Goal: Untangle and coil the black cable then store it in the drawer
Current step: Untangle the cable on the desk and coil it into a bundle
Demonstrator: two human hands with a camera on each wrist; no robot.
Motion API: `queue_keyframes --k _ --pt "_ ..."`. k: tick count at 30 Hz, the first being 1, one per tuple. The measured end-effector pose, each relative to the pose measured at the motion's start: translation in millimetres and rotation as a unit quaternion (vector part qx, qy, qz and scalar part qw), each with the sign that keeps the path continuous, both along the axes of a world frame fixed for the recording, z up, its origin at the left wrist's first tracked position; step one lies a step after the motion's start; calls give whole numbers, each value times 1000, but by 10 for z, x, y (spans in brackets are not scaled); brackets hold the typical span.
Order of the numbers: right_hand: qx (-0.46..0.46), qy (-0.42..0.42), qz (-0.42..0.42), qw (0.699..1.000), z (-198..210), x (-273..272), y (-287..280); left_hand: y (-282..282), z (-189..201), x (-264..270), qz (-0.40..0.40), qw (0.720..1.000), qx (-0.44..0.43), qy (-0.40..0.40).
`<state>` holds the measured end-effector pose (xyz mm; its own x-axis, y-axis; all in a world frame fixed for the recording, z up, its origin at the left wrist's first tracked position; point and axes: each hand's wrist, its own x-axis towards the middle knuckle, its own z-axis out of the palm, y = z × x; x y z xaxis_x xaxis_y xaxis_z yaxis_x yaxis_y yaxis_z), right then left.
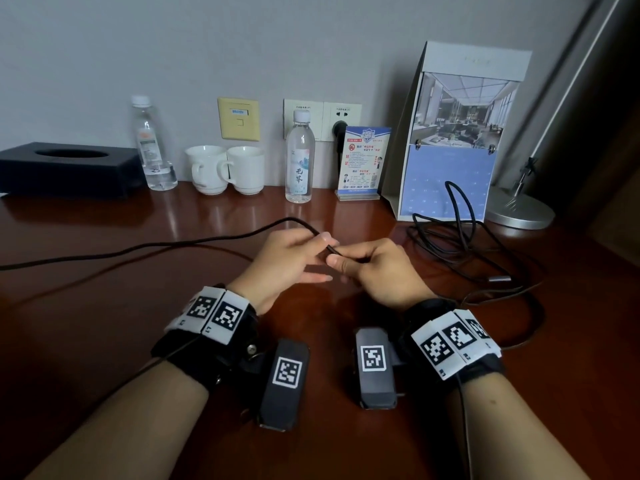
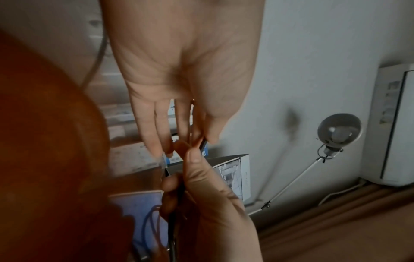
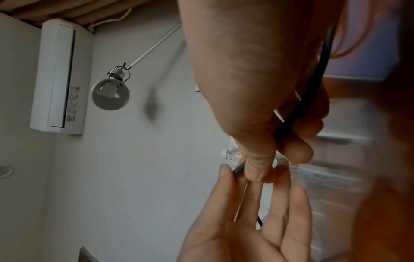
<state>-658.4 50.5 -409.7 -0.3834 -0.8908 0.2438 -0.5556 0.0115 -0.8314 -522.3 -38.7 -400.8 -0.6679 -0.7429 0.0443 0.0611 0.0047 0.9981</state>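
A black cable (image 1: 173, 242) runs in from the desk's left edge up to my hands, which meet above the middle of the desk. My left hand (image 1: 325, 242) pinches it between thumb and forefinger, with the other fingers held straight. My right hand (image 1: 341, 259) has its fingers curled round the same cable just to the right. In the left wrist view the cable (image 2: 172, 228) passes down through the right hand (image 2: 201, 191). In the right wrist view the cable (image 3: 313, 79) crosses the right palm. The rest lies as a loose tangle (image 1: 464, 244) at the right, its plug (image 1: 498, 279) on the desk. No drawer is in view.
Along the wall stand a black tissue box (image 1: 65, 168), two water bottles (image 1: 150, 147) (image 1: 298, 161), two white mugs (image 1: 225, 169), a sign card (image 1: 363, 161) and a desk calendar (image 1: 450, 150). A lamp base (image 1: 519, 209) sits behind the tangle.
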Motion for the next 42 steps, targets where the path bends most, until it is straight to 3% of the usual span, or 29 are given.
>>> queue_keyframes --k 3,6,11,14,20,27,30,36,40,42 --pt "9 10 14 1000 -4 11 -22 -40 -49 45 1 1000 1 26" --pt "26 47 -14 998 -26 -15 -50 -113 -37 39 83 994 15 72" --pt "-8 38 -84 996 -52 -93 -40 -589 -44 373 298 934 82 179" --pt "-12 54 -102 993 -18 -79 -26 -723 -131 510 338 919 114 166" --pt "8 65 -148 987 -22 -95 -15 -521 -108 308 275 956 83 64" --pt "40 34 -60 997 -54 -34 -66 -203 -7 83 163 977 -49 125" --pt "39 39 -21 998 -39 -15 -59 -111 -65 -2 91 985 -105 103" --pt "37 44 4 998 -9 1 -16 -147 -237 -9 -16 954 -289 -75" --pt "31 18 20 999 -2 4 -6 -127 -199 21 -5 913 -360 -190" --pt "29 5 11 1000 0 0 -8 -113 -163 29 4 912 -358 -199"
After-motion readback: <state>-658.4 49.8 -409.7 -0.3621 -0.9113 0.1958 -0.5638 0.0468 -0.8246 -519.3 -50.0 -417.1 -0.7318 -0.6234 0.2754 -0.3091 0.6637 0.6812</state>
